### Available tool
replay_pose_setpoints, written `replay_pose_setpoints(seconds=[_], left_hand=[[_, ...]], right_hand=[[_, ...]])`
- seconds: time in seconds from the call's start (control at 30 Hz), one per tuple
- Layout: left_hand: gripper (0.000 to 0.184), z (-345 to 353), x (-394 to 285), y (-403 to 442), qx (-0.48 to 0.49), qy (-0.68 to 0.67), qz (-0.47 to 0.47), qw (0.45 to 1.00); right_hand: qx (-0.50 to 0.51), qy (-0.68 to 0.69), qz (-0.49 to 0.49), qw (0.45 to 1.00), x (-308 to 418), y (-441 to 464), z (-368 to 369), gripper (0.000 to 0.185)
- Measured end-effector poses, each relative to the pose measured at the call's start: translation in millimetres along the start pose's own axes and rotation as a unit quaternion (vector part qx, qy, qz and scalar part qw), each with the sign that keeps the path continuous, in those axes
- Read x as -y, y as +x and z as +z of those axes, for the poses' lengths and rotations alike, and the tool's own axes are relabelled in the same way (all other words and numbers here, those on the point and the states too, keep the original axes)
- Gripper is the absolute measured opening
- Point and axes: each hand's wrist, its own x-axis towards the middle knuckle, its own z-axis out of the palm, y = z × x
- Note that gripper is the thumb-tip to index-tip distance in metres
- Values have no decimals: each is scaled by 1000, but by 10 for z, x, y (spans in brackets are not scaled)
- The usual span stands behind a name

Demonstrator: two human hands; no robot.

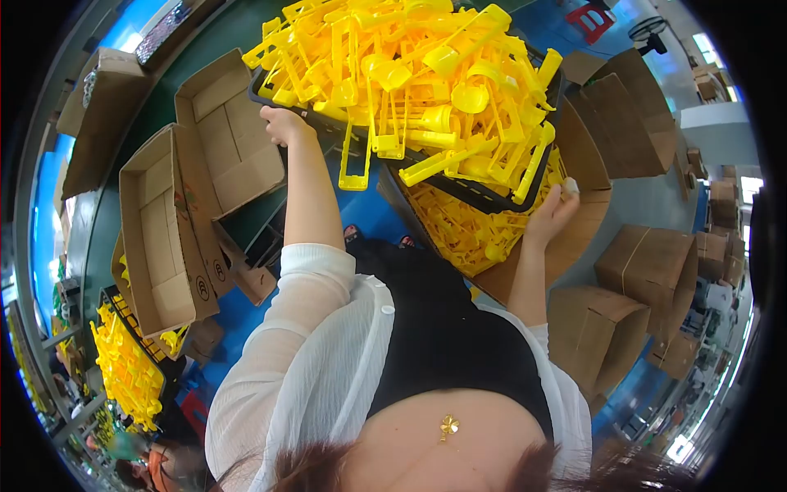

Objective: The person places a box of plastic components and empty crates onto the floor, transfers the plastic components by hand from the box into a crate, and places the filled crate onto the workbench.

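Observation:
A black plastic crate [471, 193], heaped with yellow plastic parts [410, 74], sits in front of me at the top of the view. My left hand [287, 127] is closed on the crate's near left corner, fingers at its rim. At the right near corner is my right hand [552, 216], its fingers curled against the crate's side and partly hidden; a whitish wrap [570, 187] covers one fingertip. Beneath the crate's right part stands an open cardboard carton [594, 217] with more yellow parts [467, 230] inside. Some long yellow pieces hang over the crate's near edge.
Open cardboard boxes [168, 238] stand on the left, near another dark crate of yellow parts [127, 369]. More cartons [643, 262] are on the blue floor to the right. A red stool [589, 23] and a fan [648, 31] appear farther off. A person [160, 467] is at lower left.

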Motion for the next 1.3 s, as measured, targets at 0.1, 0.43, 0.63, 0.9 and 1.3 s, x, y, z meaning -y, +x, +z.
replay_pose_setpoints(seconds=[0.1,0.43,0.63,0.9,1.3], left_hand=[[63,-53,242,283,-1,-29,-8,1000],[63,-106,-40,133,-64,196,295,933],[72,0,-691,878,-53,244,402,881],[91,930,-1231,2156,327,211,-21,921],[55,1809,-905,1511,701,179,-130,678]], right_hand=[[124,-122,-303,937,685,-322,208,33],[429,74,-366,823,1337,-244,1574,36],[327,450,258,789,1257,560,1492,30],[119,485,42,865,1411,1210,1178,34],[166,110,228,953,-167,2010,939,36]])
